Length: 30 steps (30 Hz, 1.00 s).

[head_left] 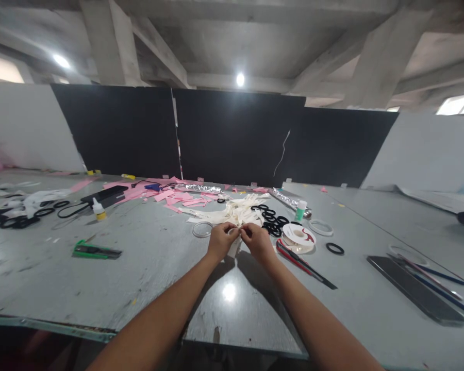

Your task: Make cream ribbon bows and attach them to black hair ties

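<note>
Both hands meet over the grey counter (147, 257), pinching one cream strip (235, 246) between them. The left hand (221, 240) and the right hand (257, 240) have fingers closed on its upper end, and the strip hangs down between them. Just beyond the fingertips lies a heap of cream strips (237, 210). Right of the right hand sit black rings (272, 219) and a white tape spool (298, 235).

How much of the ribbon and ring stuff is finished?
No finished pieces are clear to see. Both hands, left hand and right hand, pinch a cream strip. A pile of cream strips and loose black rings lie behind, unused.
</note>
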{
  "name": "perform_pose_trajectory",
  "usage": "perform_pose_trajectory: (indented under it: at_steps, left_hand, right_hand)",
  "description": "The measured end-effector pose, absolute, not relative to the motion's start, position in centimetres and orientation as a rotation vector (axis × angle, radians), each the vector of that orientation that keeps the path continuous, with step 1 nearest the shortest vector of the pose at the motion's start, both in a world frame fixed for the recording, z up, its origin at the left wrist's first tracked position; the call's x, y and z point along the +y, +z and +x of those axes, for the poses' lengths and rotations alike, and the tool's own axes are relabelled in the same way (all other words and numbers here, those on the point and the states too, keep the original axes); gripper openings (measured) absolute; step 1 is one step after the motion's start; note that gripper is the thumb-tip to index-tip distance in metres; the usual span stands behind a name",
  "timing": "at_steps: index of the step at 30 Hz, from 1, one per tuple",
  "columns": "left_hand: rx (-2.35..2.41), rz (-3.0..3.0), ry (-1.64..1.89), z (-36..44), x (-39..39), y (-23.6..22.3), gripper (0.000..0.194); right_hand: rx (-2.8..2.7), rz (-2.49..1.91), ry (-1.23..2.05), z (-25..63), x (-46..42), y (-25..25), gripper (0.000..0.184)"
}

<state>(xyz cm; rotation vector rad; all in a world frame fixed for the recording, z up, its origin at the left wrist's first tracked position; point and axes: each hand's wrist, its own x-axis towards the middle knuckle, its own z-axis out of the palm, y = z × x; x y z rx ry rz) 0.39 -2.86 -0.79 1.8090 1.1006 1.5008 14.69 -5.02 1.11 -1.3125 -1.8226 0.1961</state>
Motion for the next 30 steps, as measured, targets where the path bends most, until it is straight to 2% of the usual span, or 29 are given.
perform_pose_trajectory:
  at_steps: [18,25,30]
  left_hand:
    - [0.837,1.514,1.377,-0.1,-1.8,-1.2,0.027]
    - [0.940,1.729,1.394,-0.3,-2.1,-1.3,0.034]
    - [0.976,1.805,1.420,-0.3,-2.2,-1.3,0.035]
  right_hand:
    - [-1.610,-1.067,0.687,14.9,-3.2,-0.5,0.030]
    - [-1.768,-1.250,0.338,15.4,-4.0,0.1,0.022]
    - [-1.878,-1.284,0.247,15.6,-4.1,0.4,0.018]
